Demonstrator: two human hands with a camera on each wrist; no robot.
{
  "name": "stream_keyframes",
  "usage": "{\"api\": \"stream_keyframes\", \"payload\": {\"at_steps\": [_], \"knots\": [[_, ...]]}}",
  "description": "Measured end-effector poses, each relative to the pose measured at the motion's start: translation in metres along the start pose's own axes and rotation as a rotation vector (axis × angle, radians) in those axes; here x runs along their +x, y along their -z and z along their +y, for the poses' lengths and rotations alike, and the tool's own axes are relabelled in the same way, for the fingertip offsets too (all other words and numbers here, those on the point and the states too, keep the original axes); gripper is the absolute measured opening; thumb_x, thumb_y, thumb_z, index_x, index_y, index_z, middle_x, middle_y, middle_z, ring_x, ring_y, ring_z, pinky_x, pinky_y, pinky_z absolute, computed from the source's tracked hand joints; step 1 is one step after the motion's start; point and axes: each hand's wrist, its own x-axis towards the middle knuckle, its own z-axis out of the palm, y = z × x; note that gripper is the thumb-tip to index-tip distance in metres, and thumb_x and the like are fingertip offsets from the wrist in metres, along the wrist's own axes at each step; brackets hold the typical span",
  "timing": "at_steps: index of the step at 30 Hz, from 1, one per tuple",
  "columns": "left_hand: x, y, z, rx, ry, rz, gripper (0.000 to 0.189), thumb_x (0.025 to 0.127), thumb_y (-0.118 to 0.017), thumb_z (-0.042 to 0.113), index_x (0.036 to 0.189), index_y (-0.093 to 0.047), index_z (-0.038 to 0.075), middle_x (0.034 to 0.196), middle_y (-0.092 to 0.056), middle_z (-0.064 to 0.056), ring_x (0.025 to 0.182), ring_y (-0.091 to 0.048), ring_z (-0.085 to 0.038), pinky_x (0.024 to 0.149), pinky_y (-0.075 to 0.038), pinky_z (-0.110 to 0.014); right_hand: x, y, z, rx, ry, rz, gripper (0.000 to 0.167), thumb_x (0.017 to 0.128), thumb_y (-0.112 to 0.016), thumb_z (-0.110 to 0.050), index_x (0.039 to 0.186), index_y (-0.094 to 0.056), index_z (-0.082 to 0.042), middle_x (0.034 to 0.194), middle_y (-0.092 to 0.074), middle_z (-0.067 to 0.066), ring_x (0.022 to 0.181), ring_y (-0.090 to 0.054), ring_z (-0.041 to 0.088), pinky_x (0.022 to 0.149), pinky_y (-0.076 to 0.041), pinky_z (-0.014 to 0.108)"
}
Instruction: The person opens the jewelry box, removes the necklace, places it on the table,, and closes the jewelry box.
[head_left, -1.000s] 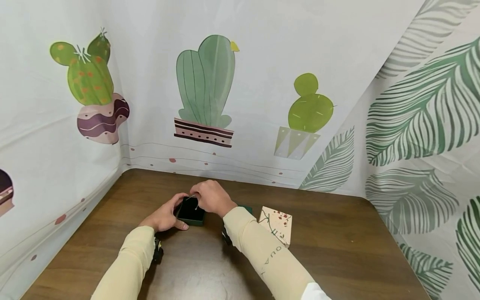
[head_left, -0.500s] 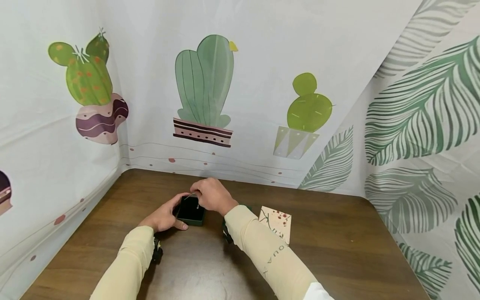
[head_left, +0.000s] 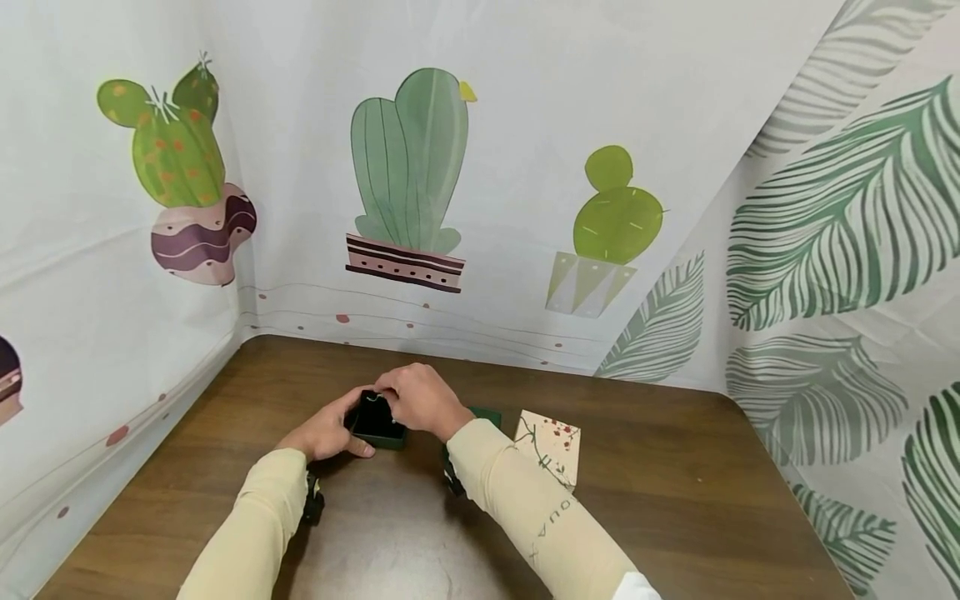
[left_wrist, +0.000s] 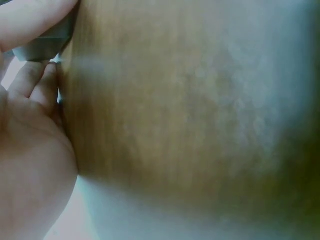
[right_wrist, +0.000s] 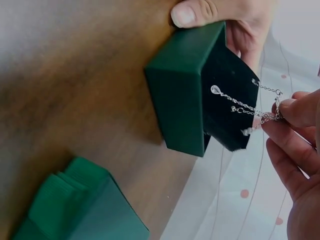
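My left hand (head_left: 325, 432) grips a small green jewelry box (head_left: 380, 442), its thumb against the near side and its fingers along the left side. In the right wrist view the box (right_wrist: 177, 100) is tilted and shows a black padded inside (right_wrist: 227, 75). My right hand (head_left: 422, 400) pinches a fine silver chain (right_wrist: 267, 117) between thumb and forefinger at the box's mouth. A clear teardrop pendant (right_wrist: 215, 90) hangs from the chain in front of the black pad. Chain strands reach two corners of the pad; whether they are fastened there I cannot tell.
Right of the box lies another green box-like piece (head_left: 487, 415), partly hidden by my right wrist. Beside it is a cream square (head_left: 551, 446) with printed red flowers, partly under my right sleeve. A cloth with printed cacti hangs behind the brown table (head_left: 652, 492).
My right hand has dipped slightly toward the box with the chain, and a loop of it now shows near the box's far edge. The left hand keeps its grip.
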Motion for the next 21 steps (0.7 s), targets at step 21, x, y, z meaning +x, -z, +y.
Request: {"api": "stream_keyframes", "payload": {"at_steps": [21], "knots": [[0.000,0.001,0.000,-0.009,-0.033,-0.006,0.100,0.069,-0.096,0.012,0.154,-0.043,0.016,0.145,-0.058,-0.017,0.130,-0.055,-0.035,0.110,-0.042,-0.054,-0.018,-0.022,-0.013,-0.132,0.089,0.000,0.019,0.099,-0.069,-0.013,0.109,-0.082,-0.022,0.105,-0.080,-0.012,0.096,-0.075,0.008,0.095,-0.057,0.023]]}}
